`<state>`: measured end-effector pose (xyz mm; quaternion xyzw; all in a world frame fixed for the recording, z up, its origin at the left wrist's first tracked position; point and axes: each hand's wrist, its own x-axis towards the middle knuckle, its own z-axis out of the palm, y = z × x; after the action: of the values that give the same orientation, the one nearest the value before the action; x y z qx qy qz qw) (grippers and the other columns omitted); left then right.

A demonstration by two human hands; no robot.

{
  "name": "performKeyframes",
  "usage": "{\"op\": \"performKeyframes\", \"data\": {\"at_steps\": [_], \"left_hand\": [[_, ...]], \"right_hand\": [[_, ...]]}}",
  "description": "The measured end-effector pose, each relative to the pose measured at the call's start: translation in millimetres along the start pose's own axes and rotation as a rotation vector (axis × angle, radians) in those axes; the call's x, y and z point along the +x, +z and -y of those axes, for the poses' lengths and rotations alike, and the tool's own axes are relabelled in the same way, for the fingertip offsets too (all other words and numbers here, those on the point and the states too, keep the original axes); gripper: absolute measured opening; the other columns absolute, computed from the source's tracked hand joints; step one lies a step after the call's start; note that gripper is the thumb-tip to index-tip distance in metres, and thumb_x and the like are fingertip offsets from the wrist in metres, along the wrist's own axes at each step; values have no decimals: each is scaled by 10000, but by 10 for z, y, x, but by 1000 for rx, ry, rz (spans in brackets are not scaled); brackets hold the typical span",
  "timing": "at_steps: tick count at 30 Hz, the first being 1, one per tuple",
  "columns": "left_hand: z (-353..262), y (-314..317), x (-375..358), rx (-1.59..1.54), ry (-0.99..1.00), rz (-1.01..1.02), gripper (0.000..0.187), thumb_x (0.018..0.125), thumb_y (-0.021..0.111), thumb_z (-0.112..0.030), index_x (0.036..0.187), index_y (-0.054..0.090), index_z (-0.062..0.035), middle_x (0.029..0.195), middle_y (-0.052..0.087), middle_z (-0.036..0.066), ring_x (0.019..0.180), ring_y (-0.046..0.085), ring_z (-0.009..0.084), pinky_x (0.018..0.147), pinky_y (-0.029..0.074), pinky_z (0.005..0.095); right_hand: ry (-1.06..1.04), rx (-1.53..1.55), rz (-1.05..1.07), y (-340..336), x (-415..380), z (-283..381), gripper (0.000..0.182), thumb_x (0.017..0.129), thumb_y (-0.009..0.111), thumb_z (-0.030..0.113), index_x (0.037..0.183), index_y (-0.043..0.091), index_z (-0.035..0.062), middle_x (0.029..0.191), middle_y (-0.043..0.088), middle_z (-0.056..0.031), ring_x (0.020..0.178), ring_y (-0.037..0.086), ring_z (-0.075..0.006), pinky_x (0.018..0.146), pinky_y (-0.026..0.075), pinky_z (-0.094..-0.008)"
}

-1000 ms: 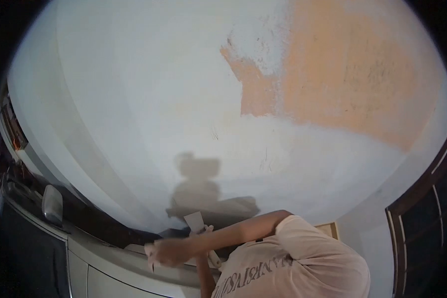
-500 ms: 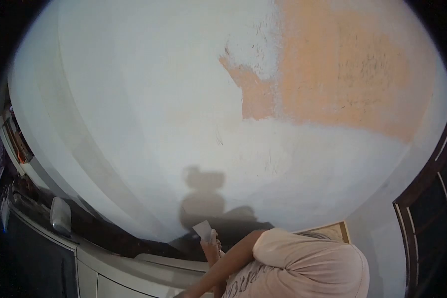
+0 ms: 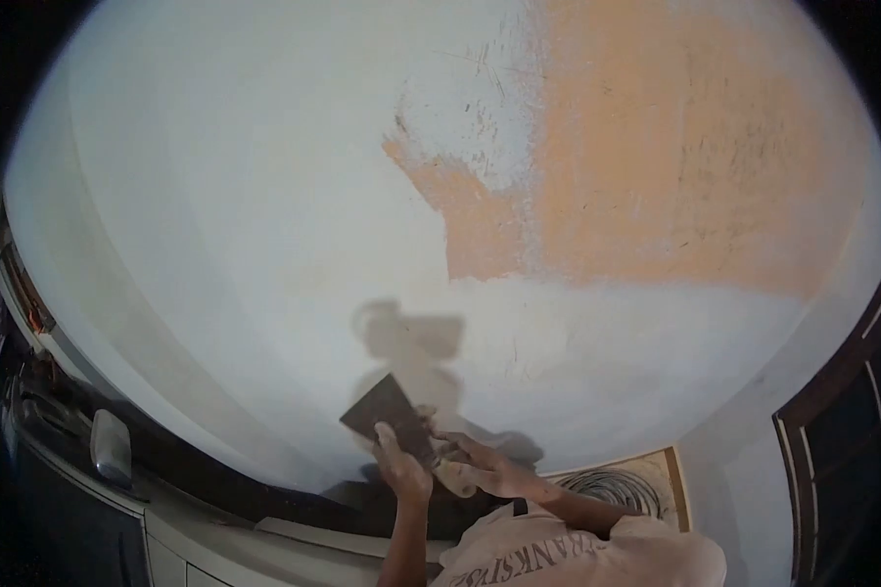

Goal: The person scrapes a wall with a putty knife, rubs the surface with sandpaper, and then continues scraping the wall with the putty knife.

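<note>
A putty knife with a wide dark blade (image 3: 382,409) and a pale yellowish handle (image 3: 453,478) is held low in front of the wall, its blade pointing up and to the left. My left hand (image 3: 404,472) grips the blade's lower part, thumb lying across its face. On the handle side is my right hand (image 3: 494,474), its fingers bent around where blade and handle meet. Part of the handle is covered by these fingers. Ahead stands the white wall (image 3: 264,235), with a large orange patch (image 3: 617,147) bordered by rough, scratched edges.
Coiled grey cable (image 3: 612,486) lies in a wood-framed recess (image 3: 677,470) at lower right. A dark-framed door or window (image 3: 788,430) is at far right. Along the lower left runs a pale cabinet (image 3: 196,548), with a rounded grey object (image 3: 112,445) near it.
The putty knife has come up, its blade now facing me broadly. My right hand has moved from the lower left up to the handle. The view has shifted, and the cable coil shows more.
</note>
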<state>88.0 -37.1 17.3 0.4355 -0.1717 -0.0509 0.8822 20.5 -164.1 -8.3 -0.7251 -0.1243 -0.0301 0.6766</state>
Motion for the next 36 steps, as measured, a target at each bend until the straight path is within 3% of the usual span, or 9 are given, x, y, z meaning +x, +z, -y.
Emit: {"op": "performKeyframes", "data": {"at_steps": [2,7,11,16,17,20,21,30,36], "left_hand": [[-101,327,184,23,3,105,481,914,349,-406,1055,488,33,1005,559,126,921,530,196,822,415,339],[-291,924,617,329,20,393,336,921,330,-216,1053,506,37,845,565,88,789,531,186,758,414,314],[-500,1083,924,649,569,344,321,806,520,-170,1081,511,-4,924,524,129,882,510,268,825,399,357],[-654,1165,1307,1134,1360,314,497,632,673,-188,1102,536,-103,1025,493,126,947,476,331,850,392,417],[-612,1159,1387,1128,1401,361,441,665,676,-234,1089,560,-188,1099,496,89,1020,469,277,887,371,417],[-712,1320,1541,1230,1555,452,393,687,678,-302,1059,575,-231,1159,496,34,1091,458,212,929,344,412],[-714,1316,1593,1248,1562,453,338,716,654,-360,1033,583,-266,1199,489,-30,1128,450,153,953,331,402],[-872,1251,1809,1304,1657,455,293,681,646,-385,935,628,-240,1138,543,-34,1110,487,161,951,347,391],[-820,1252,1792,1179,1524,398,332,772,548,-450,1028,585,-242,1163,534,-30,1107,488,166,933,365,407]], "right_hand": [[199,199,15,-51,-35,186,486,892,491,232,1299,296,53,990,487,-78,741,510,-118,599,448,-264],[-130,431,-153,-363,-36,607,441,915,418,198,1293,278,18,853,499,-44,593,474,-75,476,392,-200],[-191,279,-427,-570,27,1040,413,918,396,168,1288,287,19,767,490,-30,532,432,-45,419,349,-180],[-227,309,-511,-702,175,1224,402,907,419,136,1274,308,15,737,490,-35,499,433,-47,393,343,-182],[-221,314,-497,-722,210,1239,402,906,421,136,1273,308,15,746,493,-39,497,440,-50,386,344,-186],[-231,363,-443,-719,287,1311,403,901,426,126,1269,306,15,800,505,-55,493,467,-72,369,355,-195],[-239,386,-422,-711,309,1333,404,899,426,122,1268,305,15,821,509,-61,491,477,-81,364,359,-198],[-330,681,-333,-602,485,1590,640,844,469,100,1372,109,125,912,494,-131,433,447,-128,321,351,-215],[-329,786,-260,-618,529,1578,672,840,464,88,1385,78,163,934,487,-147,437,436,-123,326,349,-198]]}}
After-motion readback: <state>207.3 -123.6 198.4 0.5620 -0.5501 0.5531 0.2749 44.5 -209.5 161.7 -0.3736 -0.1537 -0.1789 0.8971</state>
